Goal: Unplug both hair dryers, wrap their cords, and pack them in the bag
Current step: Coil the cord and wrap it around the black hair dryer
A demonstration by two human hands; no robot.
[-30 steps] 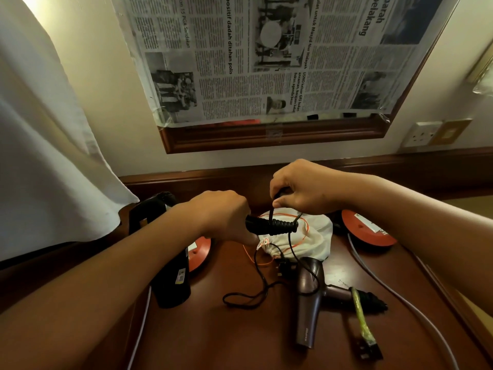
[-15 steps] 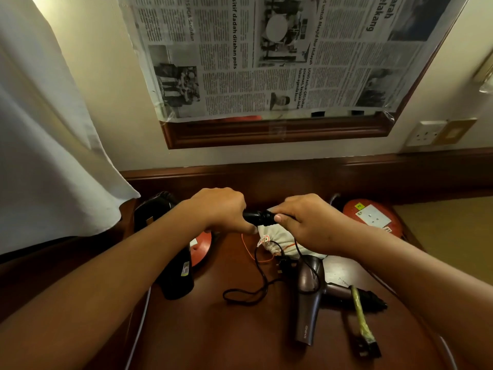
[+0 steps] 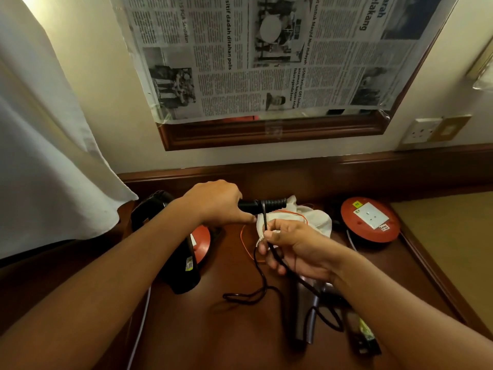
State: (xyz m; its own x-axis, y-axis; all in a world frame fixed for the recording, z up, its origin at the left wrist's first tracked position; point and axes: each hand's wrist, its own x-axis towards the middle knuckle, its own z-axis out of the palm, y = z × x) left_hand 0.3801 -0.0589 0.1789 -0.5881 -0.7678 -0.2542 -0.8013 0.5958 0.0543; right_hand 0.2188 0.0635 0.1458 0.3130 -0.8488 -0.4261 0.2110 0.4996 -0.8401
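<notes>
**Both hands busy with one black cord**

Left hand [image 3: 216, 202] is curled round the handle of the black hair dryer [image 3: 170, 244], which hangs over the left part of the wooden desk [image 3: 213, 340]. Right hand [image 3: 290, 247] pinches the black cord [image 3: 262, 279] between thumb and fingers, just below the ribbed end of the handle, where the cord already makes one turn. From there the cord drops to the desk in a loose loop.

On the left a white curtain [image 3: 45, 161] hangs close to the desk edge, so that side gives little room. Free desk surface lies in front, near the person. On the right a raised wooden rim closes the desk.

Newspaper [image 3: 269, 54] covers the mirror on the wall; "positif dadah ditahan polis" and "Masjid Nur Hidayah" can be read.

Behind the hands lies the white bag [image 3: 312, 217] with an orange string. One red cable reel [image 3: 201, 243] is partly hidden behind the black dryer; another red reel [image 3: 370, 220] with a socket stands at the right. The grey hair dryer [image 3: 309, 324] lies under the right forearm. A wall socket [image 3: 422, 130] sits far right.
</notes>
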